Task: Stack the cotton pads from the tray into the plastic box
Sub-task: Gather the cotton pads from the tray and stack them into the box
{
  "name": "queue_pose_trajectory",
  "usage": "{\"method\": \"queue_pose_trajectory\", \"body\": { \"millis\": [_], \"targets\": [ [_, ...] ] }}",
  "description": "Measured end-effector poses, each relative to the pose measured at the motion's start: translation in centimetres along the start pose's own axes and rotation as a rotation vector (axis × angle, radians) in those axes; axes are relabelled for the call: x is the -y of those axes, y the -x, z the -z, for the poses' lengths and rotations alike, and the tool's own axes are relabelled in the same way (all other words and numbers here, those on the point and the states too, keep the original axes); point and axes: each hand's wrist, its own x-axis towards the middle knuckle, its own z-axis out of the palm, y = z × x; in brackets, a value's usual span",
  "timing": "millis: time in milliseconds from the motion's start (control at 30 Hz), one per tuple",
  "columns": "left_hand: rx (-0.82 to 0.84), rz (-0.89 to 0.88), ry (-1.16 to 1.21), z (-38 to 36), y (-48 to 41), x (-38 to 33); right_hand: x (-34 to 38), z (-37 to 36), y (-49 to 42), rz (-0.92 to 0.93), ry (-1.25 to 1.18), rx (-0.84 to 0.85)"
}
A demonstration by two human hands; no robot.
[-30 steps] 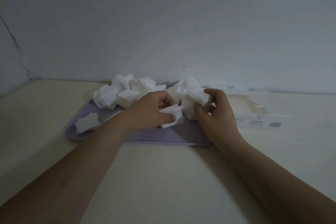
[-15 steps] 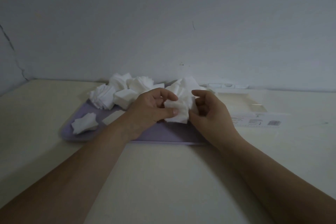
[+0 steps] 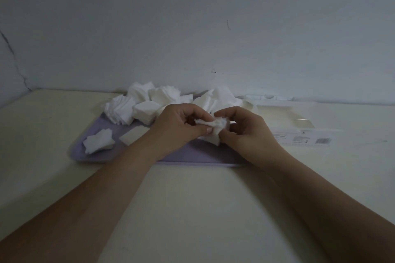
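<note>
Lilac tray [image 3: 192, 153] beneath, pinches cotton pads [image 3: 215, 129] between left hand [image 3: 177, 128] and right hand [image 3: 250, 132], probably squaring them for the plastic box [image 3: 277, 113].

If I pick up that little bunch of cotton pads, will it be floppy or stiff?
Probably floppy: the bunch pinched between the left hand and right hand looks crumpled and bent. Likely very light, since just a pinch holds it. It may fan apart easily, like the messy piles on the tray.
</note>
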Motion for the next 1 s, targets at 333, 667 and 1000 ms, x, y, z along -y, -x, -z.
{"method": "queue_pose_trajectory", "body": {
  "millis": [333,667,1000],
  "targets": [
    [0.032,0.071,-0.108,0.7,-0.5,0.8,-0.2,-0.1,0.0,0.045,-0.042,-0.003],
    [0.147,0.087,-0.235,1.2,-0.5,0.4,0.1,-1.3,0.4,0.135,0.382,-0.085],
    [0.208,0.151,-0.305,1.4,-0.3,-0.3,0.0,-1.9,1.1,0.158,0.593,0.145]
  ]
}}
